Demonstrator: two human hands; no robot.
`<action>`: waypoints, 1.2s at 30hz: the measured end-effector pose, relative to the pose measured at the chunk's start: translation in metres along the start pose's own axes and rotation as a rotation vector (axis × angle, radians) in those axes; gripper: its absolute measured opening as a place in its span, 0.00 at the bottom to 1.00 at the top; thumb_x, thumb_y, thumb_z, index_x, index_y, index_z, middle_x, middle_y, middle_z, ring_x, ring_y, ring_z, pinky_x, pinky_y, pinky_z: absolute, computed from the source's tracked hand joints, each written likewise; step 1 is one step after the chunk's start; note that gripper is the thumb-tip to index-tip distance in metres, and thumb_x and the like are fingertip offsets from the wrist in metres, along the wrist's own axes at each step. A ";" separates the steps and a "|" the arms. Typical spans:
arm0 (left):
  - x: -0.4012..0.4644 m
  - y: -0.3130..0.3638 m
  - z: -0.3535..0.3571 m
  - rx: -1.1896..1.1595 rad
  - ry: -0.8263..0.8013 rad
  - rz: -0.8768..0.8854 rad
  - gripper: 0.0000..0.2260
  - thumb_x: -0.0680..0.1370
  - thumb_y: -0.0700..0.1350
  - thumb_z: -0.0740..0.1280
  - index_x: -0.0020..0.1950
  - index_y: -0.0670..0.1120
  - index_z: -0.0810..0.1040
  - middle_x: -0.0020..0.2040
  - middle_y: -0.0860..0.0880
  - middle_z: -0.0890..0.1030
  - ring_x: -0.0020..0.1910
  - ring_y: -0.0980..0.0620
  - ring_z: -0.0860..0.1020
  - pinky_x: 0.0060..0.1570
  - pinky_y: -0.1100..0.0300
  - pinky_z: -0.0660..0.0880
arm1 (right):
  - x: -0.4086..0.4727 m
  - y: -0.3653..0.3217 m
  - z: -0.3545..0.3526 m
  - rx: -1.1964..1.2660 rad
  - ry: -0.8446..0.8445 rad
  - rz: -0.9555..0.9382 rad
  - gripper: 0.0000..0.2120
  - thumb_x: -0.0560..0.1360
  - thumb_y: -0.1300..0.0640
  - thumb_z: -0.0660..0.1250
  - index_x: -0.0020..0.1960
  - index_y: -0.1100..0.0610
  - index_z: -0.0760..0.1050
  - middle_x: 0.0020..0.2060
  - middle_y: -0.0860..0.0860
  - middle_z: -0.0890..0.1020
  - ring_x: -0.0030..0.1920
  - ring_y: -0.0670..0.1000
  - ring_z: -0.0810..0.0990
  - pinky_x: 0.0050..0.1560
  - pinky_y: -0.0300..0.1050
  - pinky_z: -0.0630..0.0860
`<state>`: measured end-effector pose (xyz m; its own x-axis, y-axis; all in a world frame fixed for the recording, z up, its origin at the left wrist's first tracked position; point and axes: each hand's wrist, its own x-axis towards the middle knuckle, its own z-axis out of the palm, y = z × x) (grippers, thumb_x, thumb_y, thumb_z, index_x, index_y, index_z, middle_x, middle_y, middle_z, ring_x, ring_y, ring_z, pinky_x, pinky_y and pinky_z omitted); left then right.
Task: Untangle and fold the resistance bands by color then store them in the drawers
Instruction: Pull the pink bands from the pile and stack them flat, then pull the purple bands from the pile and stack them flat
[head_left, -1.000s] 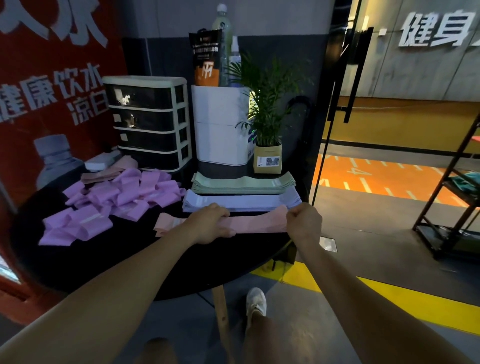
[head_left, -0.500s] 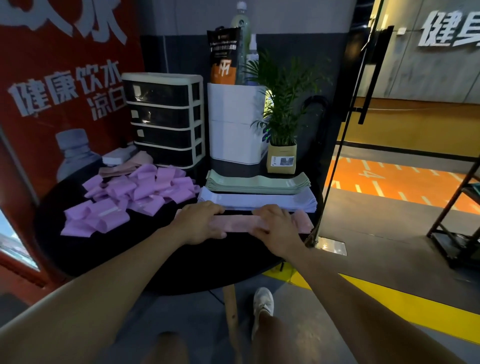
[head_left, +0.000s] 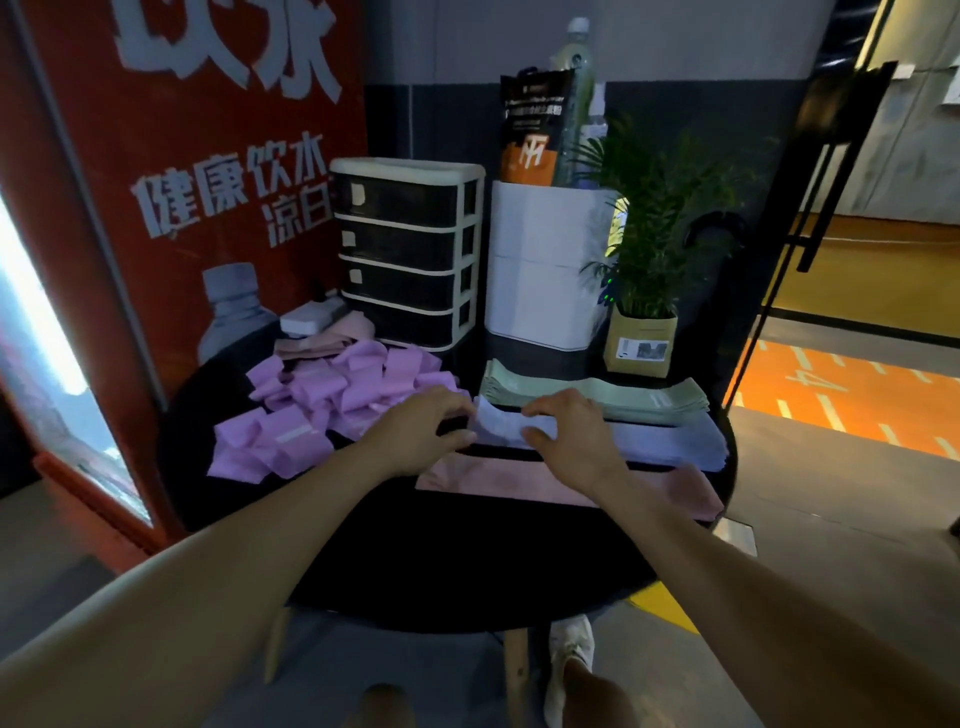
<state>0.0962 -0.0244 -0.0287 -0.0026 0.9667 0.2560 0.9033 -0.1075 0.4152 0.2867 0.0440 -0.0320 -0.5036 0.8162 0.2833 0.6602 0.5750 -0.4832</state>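
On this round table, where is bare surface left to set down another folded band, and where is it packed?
Bare black table shows along the near edge, in front of the pink band, and on the near left below the purple pile. The back is crowded: drawer unit, green stack, lavender stack, both hands there.

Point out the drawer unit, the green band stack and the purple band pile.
drawer unit (head_left: 408, 254): head view, third drawer front.
green band stack (head_left: 649, 397): head view, top band.
purple band pile (head_left: 332, 395): head view, pile's middle.

Head-worn camera looks forward and down, close over the table.
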 end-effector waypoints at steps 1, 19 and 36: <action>0.001 -0.006 -0.007 -0.011 0.033 -0.011 0.12 0.76 0.44 0.67 0.58 0.43 0.77 0.54 0.49 0.76 0.54 0.52 0.75 0.48 0.71 0.67 | 0.011 -0.008 0.004 0.013 0.008 -0.034 0.13 0.75 0.55 0.66 0.59 0.55 0.77 0.59 0.56 0.76 0.61 0.58 0.72 0.64 0.51 0.68; 0.077 -0.196 -0.091 0.122 0.256 -0.392 0.13 0.76 0.44 0.67 0.60 0.45 0.75 0.57 0.47 0.75 0.56 0.49 0.75 0.55 0.58 0.70 | 0.228 -0.106 0.101 0.151 -0.077 -0.227 0.12 0.72 0.59 0.68 0.55 0.60 0.78 0.53 0.60 0.78 0.53 0.59 0.78 0.54 0.53 0.76; 0.142 -0.259 -0.061 0.290 -0.014 -0.506 0.22 0.72 0.65 0.63 0.61 0.57 0.76 0.60 0.52 0.78 0.59 0.49 0.76 0.56 0.60 0.71 | 0.299 -0.093 0.154 0.166 -0.187 -0.226 0.14 0.75 0.57 0.66 0.60 0.54 0.74 0.60 0.53 0.73 0.56 0.51 0.76 0.57 0.45 0.74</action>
<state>-0.1638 0.1265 -0.0469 -0.4606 0.8844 0.0758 0.8718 0.4347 0.2260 -0.0109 0.2260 -0.0302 -0.7307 0.6357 0.2488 0.4281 0.7106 -0.5583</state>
